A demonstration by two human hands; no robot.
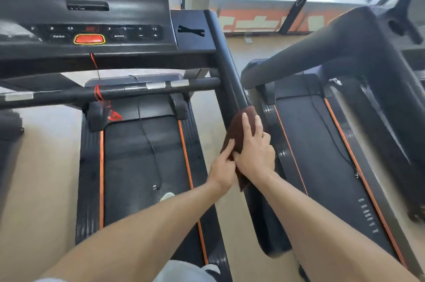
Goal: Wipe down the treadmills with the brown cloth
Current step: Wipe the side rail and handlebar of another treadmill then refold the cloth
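Brown cloth [238,134]: draped over the right handrail [226,68] of the near treadmill [142,166], wrapped round its lower stretch, under both hands
Right hand [254,150]: fingers straight and slightly spread, laid flat on top of the cloth and pressing it onto the rail; the fingertips point up the rail toward the console [92,17]
Left hand [222,172]: on the belt side of the rail, thumb and fingers pinching the cloth's near edge, touching the right hand at the heel
Rail axis: the handrail runs long and slanted, from the console corner down toward the person; the cloth lies lengthwise along it
Which way the work lies: the bare black rail rises beyond the right fingertips toward the console; a shorter bare stretch runs below the hands to the rail's rounded end
Nearer hand: the right sits squarely on the rail and looks better placed to slide the cloth; the left seems to serve as the anchor
Next move, as a judgement: a stroke along the rail's length, up or down, with the cloth kept wrapped
Beyond the rail: a second treadmill [322,155] stands just to the right of it, a strip of floor between them
Console side: a red stop button [89,39] and a red safety cord [97,88] hang left of the rail, well apart from the hands
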